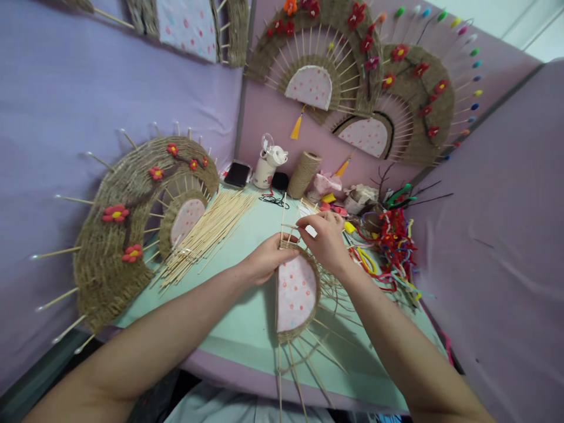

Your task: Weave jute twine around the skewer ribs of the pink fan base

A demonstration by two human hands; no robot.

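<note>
A half-round fan piece [296, 294] with a pink dotted centre, a jute-wrapped rim and thin sticks fanning out lies on the green table [238, 317]. My left hand [264, 258] grips its upper left rim, fingers curled round the top edge. My right hand [326, 235] is above the rim, fingers pinched on a strand of jute twine beside the upright sticks. What the fingertips pinch is too fine to see clearly.
A loose pile of bamboo sticks [207, 232] lies to the left. A finished woven fan with red flowers [132, 223] leans at the left. A twine spool [303, 173], white bottle [267, 167], phone [238, 174] and tangled pipe cleaners [392, 247] crowd the back and right.
</note>
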